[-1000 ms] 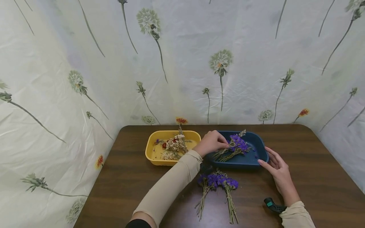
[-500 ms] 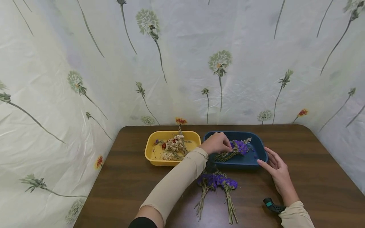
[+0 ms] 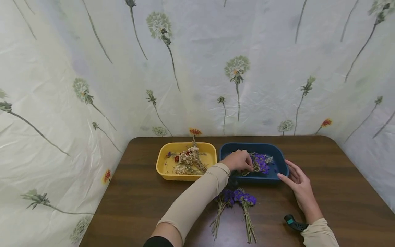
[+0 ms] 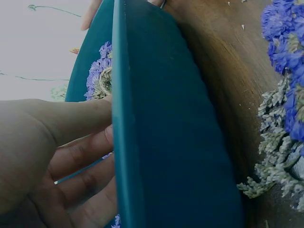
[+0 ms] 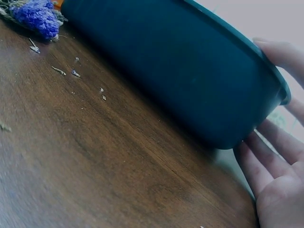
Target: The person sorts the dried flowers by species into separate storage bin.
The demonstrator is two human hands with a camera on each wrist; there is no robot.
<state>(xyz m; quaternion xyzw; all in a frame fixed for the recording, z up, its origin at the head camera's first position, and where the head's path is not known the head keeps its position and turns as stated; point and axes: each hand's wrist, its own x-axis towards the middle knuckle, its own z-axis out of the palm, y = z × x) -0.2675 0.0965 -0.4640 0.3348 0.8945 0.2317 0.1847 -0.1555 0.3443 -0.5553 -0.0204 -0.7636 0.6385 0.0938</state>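
Note:
My left hand [image 3: 239,160] is inside the blue tray [image 3: 276,176], its fingertips pinching a bunch of purple dried flowers [image 3: 261,162] near its twine tie. In the left wrist view the tray's wall hides the fingertips, while the purple bunch [image 4: 99,71] shows just beyond the thumb. My right hand [image 3: 300,187] holds the right end of this tray. Seen from the right wrist, the thumb lies at the rim and the other fingers [image 5: 270,152] are against the outer end wall. Two more tied purple bunches, one on the left [image 3: 220,209] and one on the right [image 3: 248,214], lie on the table.
A yellow tray [image 3: 179,177] with cream and red dried flowers [image 3: 189,157] stands left of the blue one. A black wristband [image 3: 295,223] sits at the right wrist. Small plant crumbs dot the brown table [image 3: 135,206]. A flower-printed cloth [image 3: 197,68] hangs behind.
My left hand has moved right and down within the blue tray, and the purple bunch has been lowered and turned with it. The right hand stays at the tray's end.

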